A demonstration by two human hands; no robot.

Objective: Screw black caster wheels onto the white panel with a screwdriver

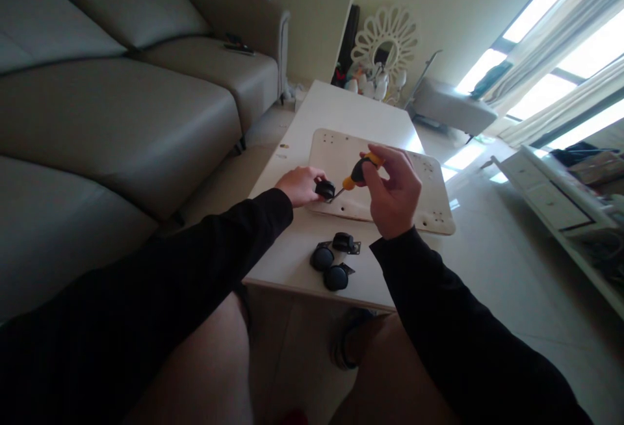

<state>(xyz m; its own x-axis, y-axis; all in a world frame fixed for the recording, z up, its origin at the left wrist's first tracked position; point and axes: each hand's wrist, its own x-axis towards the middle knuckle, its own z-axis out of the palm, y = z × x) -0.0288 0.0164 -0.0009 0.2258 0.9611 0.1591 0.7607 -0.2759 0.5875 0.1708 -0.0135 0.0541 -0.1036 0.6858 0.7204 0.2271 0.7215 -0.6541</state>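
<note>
My left hand [301, 186] grips a black caster wheel [325, 189] at the near left corner of a pale board [361, 178] with rounded corners and groups of small holes. In my right hand [394, 191] is a screwdriver [361, 171] with a yellow and black handle. It slants down to the left, its tip at the base of that caster; the screw itself is too small to make out. Nearer to me, a loose caster [322, 258], another caster [336, 277] and a third caster [344, 242], with metal plates, lie on the white table [277, 262].
Small brownish bits [284, 146] lie by the table's left edge. A grey sofa [195, 100] runs along the left. Behind the table stand a white-framed mirror [363, 38] and a grey bench [448, 105]. A white cabinet [550, 194] is at the right.
</note>
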